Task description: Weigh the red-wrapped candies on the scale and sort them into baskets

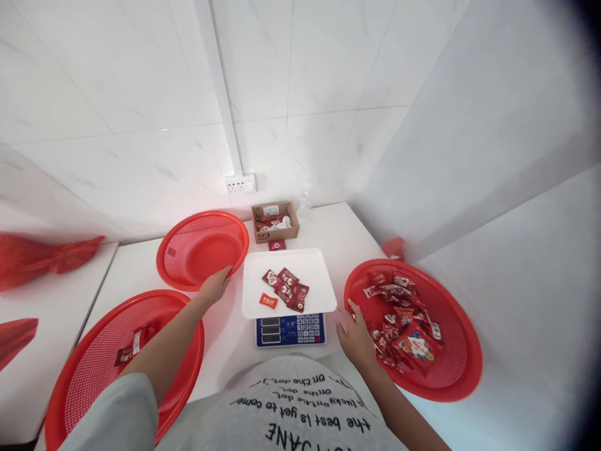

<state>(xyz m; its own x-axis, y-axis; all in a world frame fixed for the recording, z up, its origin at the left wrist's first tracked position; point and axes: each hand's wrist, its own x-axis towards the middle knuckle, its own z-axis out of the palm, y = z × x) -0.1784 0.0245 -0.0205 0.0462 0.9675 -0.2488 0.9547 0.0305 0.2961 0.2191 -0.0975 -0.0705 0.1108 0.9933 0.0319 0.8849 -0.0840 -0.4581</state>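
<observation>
Small red printed packets point(287, 292) on white plastic tray point(253, 269), clear of all fingers. Left hand point(215, 285) at rim of round red plastic basket point(201, 250), grip unclear; right hand point(354, 332) loosely spread. Forearm point(169, 344) partly hides second red basket point(91, 382).

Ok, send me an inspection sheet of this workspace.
Surface: white table, with left table alongside.
Job's things: scale under white tray; red packets on the tray; more packets in right basket.
Clutter: cardboard box with contents, behind the tray; front-left basket holding some packets; red bag on the left table.
Hands: left hand at the rim of back-left basket, grip unclear; right hand open at the right basket's rim.
Cables: nothing seen.
Surroundings: white wall with socket and conduit.
</observation>
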